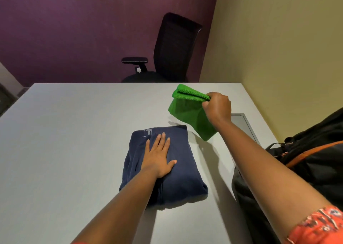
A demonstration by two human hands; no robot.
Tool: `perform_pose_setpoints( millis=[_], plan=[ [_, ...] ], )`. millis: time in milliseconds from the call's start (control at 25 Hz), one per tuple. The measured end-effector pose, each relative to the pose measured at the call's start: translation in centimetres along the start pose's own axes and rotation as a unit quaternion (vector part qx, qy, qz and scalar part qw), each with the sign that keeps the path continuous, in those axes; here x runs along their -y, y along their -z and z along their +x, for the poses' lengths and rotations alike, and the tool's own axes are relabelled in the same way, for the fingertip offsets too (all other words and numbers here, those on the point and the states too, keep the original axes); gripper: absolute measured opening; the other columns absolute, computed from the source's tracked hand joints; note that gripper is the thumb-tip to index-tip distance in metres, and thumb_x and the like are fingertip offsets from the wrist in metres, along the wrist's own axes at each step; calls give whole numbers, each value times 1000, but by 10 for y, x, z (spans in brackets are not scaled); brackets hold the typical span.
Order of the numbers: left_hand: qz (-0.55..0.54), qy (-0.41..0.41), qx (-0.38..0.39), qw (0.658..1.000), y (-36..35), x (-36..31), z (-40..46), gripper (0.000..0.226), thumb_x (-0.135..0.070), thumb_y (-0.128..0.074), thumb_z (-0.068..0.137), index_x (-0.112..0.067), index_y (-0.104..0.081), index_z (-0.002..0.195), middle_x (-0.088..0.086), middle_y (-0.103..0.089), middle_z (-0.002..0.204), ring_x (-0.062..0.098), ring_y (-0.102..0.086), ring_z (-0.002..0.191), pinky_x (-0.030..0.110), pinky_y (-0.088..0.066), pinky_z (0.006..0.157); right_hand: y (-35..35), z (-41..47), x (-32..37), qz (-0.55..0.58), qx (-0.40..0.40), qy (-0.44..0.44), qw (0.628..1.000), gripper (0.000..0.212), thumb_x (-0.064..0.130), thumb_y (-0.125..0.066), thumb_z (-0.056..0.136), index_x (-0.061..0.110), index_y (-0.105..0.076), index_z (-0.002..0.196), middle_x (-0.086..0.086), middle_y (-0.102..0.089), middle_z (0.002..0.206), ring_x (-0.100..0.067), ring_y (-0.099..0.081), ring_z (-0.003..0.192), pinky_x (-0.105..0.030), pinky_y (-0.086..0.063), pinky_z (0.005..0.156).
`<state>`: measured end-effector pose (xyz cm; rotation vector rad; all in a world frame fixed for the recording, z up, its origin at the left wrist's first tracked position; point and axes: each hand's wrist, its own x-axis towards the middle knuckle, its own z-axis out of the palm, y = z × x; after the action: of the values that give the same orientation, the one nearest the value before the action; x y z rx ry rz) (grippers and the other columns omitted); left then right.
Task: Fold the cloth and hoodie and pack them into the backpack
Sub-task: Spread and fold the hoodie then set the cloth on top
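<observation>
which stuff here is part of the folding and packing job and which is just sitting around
Job: green cloth held by right hand; folded navy hoodie under flat left hand; black backpack.
Lying about: office chair; table.

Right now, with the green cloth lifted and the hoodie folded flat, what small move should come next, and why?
Probably carry the green cloth rightward to the backpack. The right hand already grips it folded and clear of the table, and the backpack sits just right of that arm. The left hand rests flat on the folded hoodie, which can wait.

1 hoodie (163, 165), 1 cloth (191, 113), 1 backpack (315, 162) (2 hands)
</observation>
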<state>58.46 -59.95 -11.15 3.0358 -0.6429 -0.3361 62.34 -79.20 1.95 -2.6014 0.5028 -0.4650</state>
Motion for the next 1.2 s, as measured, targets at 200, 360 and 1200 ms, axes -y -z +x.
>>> perform_pose_setpoints(
  millis=[200,360,1200],
  plan=[
    [-497,94,-72,860,49,7,-14,45,-33,-27,102,-11,-46,136,9,-45,143,20,-43,129,21,-26,104,26,-32,40,7,-18,138,990,33,7,-51,83,15,-67,110,-13,-70,94,-32,-60,85,-31,-41,67],
    [-864,168,-23,474,64,27,-32,71,-64,-15,92,-11,-56,116,13,-64,105,26,-62,91,38,-50,78,5,-87,33,46,51,262,963,22,10,-61,77,15,-71,96,-11,-72,88,-33,-66,81,-33,-49,66],
    [-693,137,-229,670,35,38,-66,45,-2,-48,94,-9,-43,138,6,-49,138,20,-48,125,36,-35,110,-54,-140,9,183,-26,-112,976,25,18,-54,93,8,-61,116,-10,-63,114,-31,-57,103,-32,-40,76]
  ],
)
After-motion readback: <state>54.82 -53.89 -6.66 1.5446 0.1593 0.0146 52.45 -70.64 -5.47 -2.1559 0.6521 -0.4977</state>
